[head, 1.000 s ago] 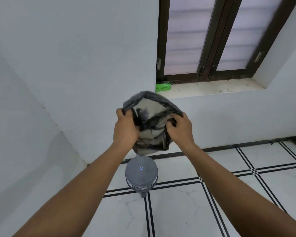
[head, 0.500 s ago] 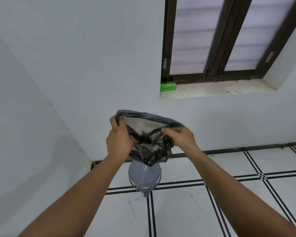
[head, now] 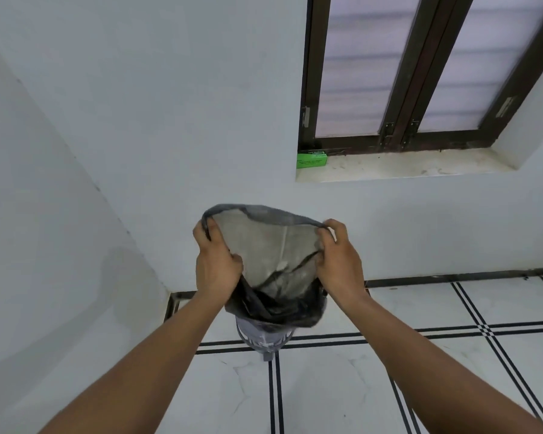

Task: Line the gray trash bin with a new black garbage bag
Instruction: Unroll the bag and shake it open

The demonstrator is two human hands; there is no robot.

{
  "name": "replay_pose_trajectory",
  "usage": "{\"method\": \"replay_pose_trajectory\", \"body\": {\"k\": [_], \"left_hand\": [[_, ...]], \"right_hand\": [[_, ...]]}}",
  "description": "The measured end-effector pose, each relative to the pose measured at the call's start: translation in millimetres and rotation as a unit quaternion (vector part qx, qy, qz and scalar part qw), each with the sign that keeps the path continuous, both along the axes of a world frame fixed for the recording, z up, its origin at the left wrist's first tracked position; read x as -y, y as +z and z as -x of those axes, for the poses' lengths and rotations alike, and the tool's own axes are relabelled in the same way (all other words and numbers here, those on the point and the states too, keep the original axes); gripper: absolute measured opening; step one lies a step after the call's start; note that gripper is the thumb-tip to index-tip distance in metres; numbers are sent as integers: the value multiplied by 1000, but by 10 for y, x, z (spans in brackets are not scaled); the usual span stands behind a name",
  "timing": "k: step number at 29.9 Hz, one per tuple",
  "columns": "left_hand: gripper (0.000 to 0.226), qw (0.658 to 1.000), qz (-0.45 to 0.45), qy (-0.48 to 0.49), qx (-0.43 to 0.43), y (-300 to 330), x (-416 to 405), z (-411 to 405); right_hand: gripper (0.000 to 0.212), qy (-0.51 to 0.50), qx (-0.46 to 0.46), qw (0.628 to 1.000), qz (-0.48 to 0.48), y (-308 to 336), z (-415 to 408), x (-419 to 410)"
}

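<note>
A thin black garbage bag (head: 268,261) hangs in the air with its mouth spread wide and facing me. My left hand (head: 215,264) grips the left side of its rim, and my right hand (head: 339,261) grips the right side. The bag's crumpled bottom droops over the gray trash bin (head: 265,338), which stands on the floor directly below. Only the bin's lower front shows; its top is hidden behind the bag.
White walls meet in a corner on the left. A window sill (head: 405,167) carries a green box (head: 311,159). A floor drain (head: 177,303) lies by the wall, left of the bin. White tiles with black lines cover the floor (head: 389,355).
My hands have pulled apart and spread the bag's mouth from crumpled to wide. The bag has come down over the bin, hiding its lid.
</note>
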State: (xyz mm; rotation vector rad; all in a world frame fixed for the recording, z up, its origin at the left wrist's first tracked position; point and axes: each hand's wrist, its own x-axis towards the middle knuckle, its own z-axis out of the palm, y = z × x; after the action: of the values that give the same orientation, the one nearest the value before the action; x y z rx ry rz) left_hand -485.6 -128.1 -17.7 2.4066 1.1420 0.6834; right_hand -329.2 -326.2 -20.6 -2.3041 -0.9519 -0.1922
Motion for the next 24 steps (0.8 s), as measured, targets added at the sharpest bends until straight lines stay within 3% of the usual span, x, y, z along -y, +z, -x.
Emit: {"method": "replay_pose_trajectory", "body": {"k": [2,4,6,7,8,9,10,11,13,16,18,19,21,22,24], "left_hand": [[96,992,-123,-20,12,-67,35,60],[98,986,-130,-49,-96,-204,13,144],[87,955,24,-100,-279,-302,-48,211],[71,922,134,-108,-346,-297,-67,238],[53,883,236,-104,-393,-267,-85,254],[40,861,282,-98,-412,-226,-82,255],[36,872,273,-91,-396,-184,-81,240],[42,910,217,-77,-344,-193,-109,208],[69,983,81,-34,-162,-188,-111,155],[82,992,-116,3,-49,-130,-31,103],[87,987,-154,16,-49,-139,4,94],[90,986,-145,7,-85,-175,-6,106],[95,966,-54,-77,-242,-243,-47,170],[91,933,34,-129,-335,-283,-70,220],[66,831,234,-172,-474,-304,-44,296]], "right_hand": [[41,5,-50,996,-76,-10,26,5],[41,35,-37,999,-16,-117,47,83],[39,80,14,975,209,-251,1,184],[38,94,14,939,330,-291,-15,210],[36,87,-19,902,423,-303,-31,217],[34,68,-68,884,457,-278,-32,216],[33,42,-110,886,449,-240,-32,215],[34,15,-127,906,403,-194,-59,189],[49,-13,-66,966,249,-123,-90,116],[68,-19,57,998,24,-71,-34,13],[72,-14,96,995,-23,-92,9,3],[76,-6,101,995,5,-155,18,21],[71,37,29,985,167,-306,-3,73],[55,60,-36,958,278,-355,-4,100],[20,90,-148,872,457,-385,27,126]]}}
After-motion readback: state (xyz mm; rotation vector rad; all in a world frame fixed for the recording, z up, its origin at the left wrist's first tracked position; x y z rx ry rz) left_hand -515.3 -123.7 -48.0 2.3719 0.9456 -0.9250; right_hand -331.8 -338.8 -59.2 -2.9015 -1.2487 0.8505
